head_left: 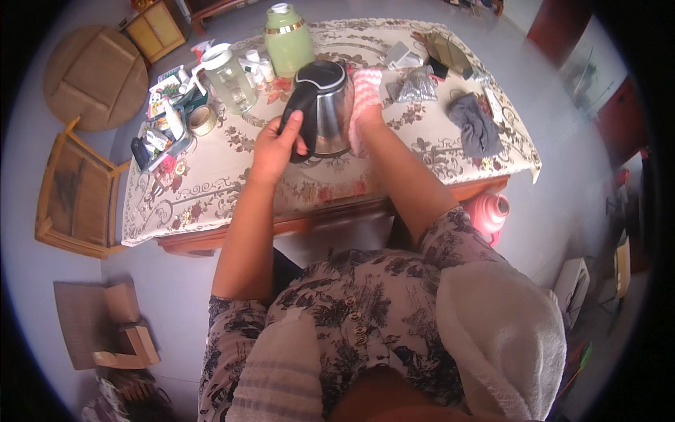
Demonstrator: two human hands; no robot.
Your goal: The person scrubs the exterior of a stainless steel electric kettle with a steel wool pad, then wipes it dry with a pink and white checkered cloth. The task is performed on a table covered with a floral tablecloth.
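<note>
An electric kettle (332, 119) with a steel body and black lid stands upright over the patterned tablecloth (232, 186); whether its base touches the cloth I cannot tell. My left hand (276, 146) is closed round its black handle, thumb on top. Against the kettle's right side, my right hand (369, 116) presses a pink-and-white striped cloth (365, 90). The fingers of that hand are mostly hidden behind the cloth. Just behind the kettle is a pale green thermos flask (289, 43), and to its left a clear pitcher (230, 81) with a white lid.
At the table's left lie a roll of tape (202, 120) and a tray of small items (165, 137). A grey cloth (474, 125) and a silvery bag (418, 86) lie on the right. Beside the table are a pink flask (488, 213) and a wooden chair (77, 193).
</note>
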